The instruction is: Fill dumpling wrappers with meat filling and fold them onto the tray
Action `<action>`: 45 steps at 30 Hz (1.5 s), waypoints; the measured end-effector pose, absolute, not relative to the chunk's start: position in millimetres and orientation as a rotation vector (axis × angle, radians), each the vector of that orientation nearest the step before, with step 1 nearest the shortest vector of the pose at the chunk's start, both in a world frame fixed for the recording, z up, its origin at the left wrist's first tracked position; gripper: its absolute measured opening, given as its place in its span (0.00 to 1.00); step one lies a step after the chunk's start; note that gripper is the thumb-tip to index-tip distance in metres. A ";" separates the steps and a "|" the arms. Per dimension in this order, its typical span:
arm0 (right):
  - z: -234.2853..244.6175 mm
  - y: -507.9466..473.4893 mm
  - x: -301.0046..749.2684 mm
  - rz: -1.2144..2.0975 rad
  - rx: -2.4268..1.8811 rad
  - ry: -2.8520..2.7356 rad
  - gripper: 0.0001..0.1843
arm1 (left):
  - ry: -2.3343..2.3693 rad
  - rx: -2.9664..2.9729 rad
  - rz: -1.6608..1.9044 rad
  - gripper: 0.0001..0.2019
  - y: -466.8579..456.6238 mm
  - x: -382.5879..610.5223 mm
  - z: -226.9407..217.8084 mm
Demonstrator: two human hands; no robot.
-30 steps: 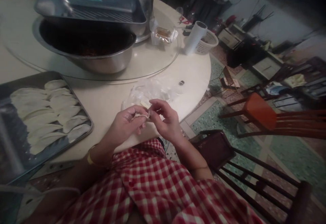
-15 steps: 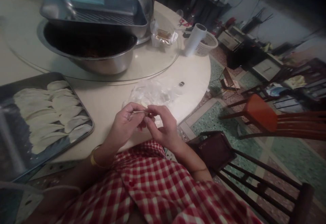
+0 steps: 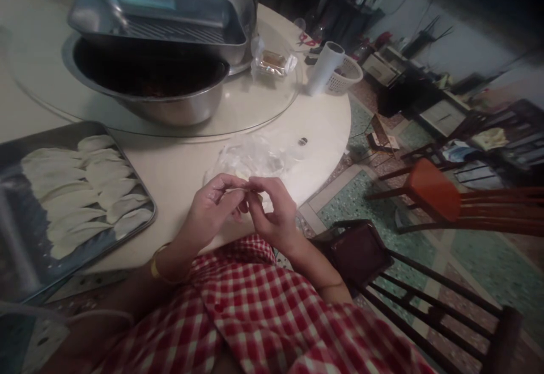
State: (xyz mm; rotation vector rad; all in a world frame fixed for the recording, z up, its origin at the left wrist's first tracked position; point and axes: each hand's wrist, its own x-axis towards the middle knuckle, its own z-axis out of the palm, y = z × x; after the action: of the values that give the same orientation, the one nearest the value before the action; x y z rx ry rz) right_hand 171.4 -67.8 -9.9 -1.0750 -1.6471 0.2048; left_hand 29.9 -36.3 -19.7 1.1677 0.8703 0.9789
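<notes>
"Well, what do we have in our hands just now?"

"Between our fingertips we hold a small piece of dough (image 3: 235, 189), mostly hidden; only a thin pale edge shows. Our left hand (image 3: 212, 207) is curled nearly closed, its thumb pressing that edge against the forefinger. Our right hand (image 3: 275, 209) is drawn into a pinch at the other end, thumb and forefinger almost meeting, though we cannot tell how much of the piece it grips."

"And how does it lie?"

"Its visible edge runs roughly side to side, from the left hand across to the right, so each hand minds one end. We hold it raised in front of us, above the near edge of the surface (image 3: 170, 170)."

"Which of our hands is nearer the metal tray (image 3: 90, 247)?"

"Our left. The tray sits off to the left, well apart from both hands, and the dumplings (image 3: 72, 198) in it lie side by side, their long axes running roughly left to right, much as our dough does."

"Anything closer?"

"Just beyond our fingertips, a crumpled plastic bag (image 3: 250, 156) rests on the surface. Farther off, ahead and to the left, a steel bowl (image 3: 174, 113) stands on the glass turntable (image 3: 250, 105)."
</notes>
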 end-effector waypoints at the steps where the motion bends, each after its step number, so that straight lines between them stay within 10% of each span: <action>1: -9.9 -67.8 171.3 0.185 -1.079 -1.640 0.19 | 0.874 1.172 0.981 0.07 -36.3 30.7 -19.3; 45: -17.3 -67.4 176.2 0.263 -1.101 -1.533 0.13 | 0.889 1.278 1.033 0.04 -40.8 33.1 -12.8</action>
State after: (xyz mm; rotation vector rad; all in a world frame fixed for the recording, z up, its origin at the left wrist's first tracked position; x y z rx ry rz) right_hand 176.2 -67.4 -17.3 -1.1007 -1.5330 0.2629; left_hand 33.1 -40.8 -12.8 1.2784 0.8894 1.0327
